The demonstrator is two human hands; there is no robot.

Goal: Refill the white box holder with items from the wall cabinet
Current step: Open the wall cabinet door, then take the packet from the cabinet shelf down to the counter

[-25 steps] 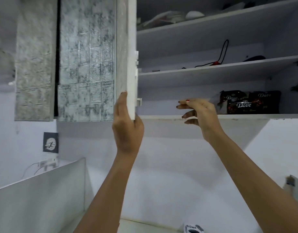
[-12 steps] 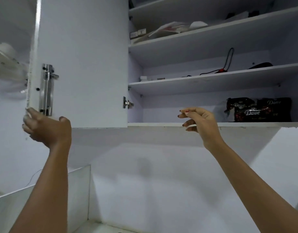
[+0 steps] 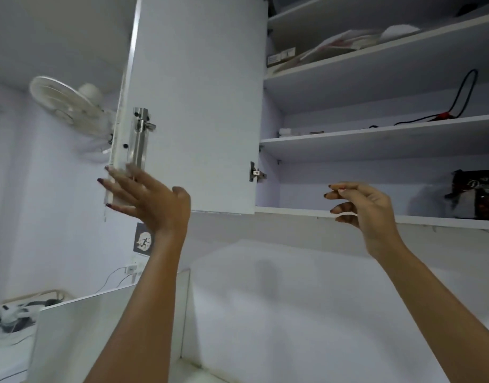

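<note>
Pale lilac walls, and the wall cabinet [image 3: 376,150] stands wide open, its door [image 3: 199,106] swung out at eleven o'clock. The left hand [image 3: 152,203] sits at the door's lower corner, fingers [image 3: 113,186] spread apart and flat. The right hand [image 3: 367,205] hovers empty, loosely curled, near the bottom shelf [image 3: 293,210], and the dark packets [image 3: 475,194] lie at three o'clock.

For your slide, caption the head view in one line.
Left hand at the open cabinet door; empty right hand raised near the dark packets.
</note>
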